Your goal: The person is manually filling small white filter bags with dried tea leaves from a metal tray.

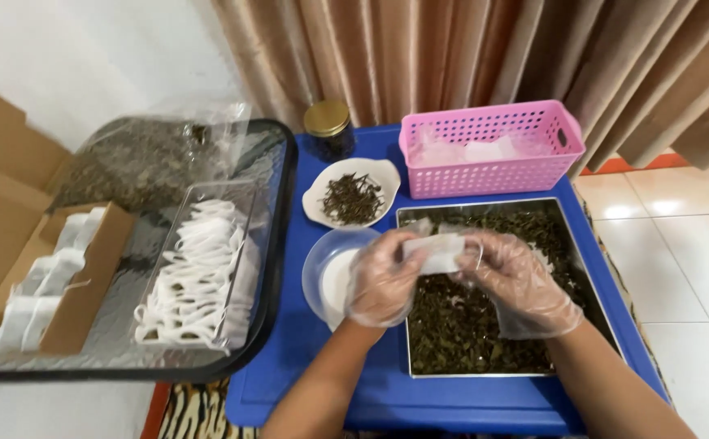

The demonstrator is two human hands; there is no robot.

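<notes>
**Small white bag held over the tray of dried leaves**

Over the square metal tray of dark dried leaves, both hands are pinching a small white paper filter bag. Left hand and right hand both wear thin clear plastic gloves, and the fingers of each are closed on the bag, one hand at each end, so it hangs just above the leaves near the tray's upper left corner. Can't tell whether anything's inside it.

Just left of the tray sits a round clear plastic lid or bowl, partly hidden behind the left hand. Behind that is a white wavy-edged ceramic dish with a small heap of dark leaves, and further back a dark glass jar with a gold lid. A pink plastic perforated basket sits behind the tray, with pale bags in it. All of that rests on a blue plastic table.

Off to the left, a big black-rimmed tray holds a clear plastic pack of white empty bags and a brown cardboard box with more white bags stacked inside.
</notes>
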